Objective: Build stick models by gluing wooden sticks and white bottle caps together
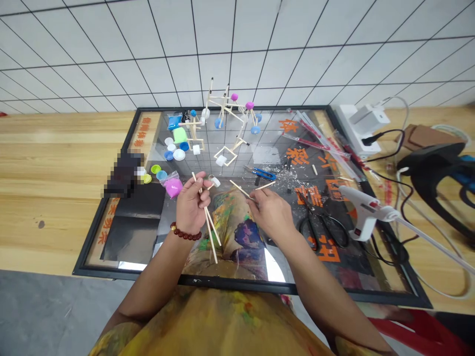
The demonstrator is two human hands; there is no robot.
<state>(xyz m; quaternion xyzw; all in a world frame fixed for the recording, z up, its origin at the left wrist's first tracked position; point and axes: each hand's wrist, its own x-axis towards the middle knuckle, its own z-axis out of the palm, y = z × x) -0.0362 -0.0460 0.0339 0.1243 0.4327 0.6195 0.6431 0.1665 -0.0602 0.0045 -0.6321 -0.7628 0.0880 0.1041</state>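
My left hand [192, 201] is closed around some thin wooden sticks [212, 232], whose long ends point down toward me. A small white piece [215, 182] shows beside its fingertips; whether it is held or attached to a stick I cannot tell. My right hand [272, 210] pinches more thin wooden sticks [241, 189], low over the glass board. Behind the hands stand stick models with small clay pieces: a tall one [222, 106] with pink and blue bits, and a smaller one [227, 155] on a white block. Blue thread snips [263, 173] lie just beyond my right hand.
Black scissors [319, 225] and a white glue gun [365, 212] with its cord lie at the right, near a power strip [358, 131]. Paint-like caps [179, 155] and a pink clay bag [173, 187] sit at the left. A tiled wall rises behind.
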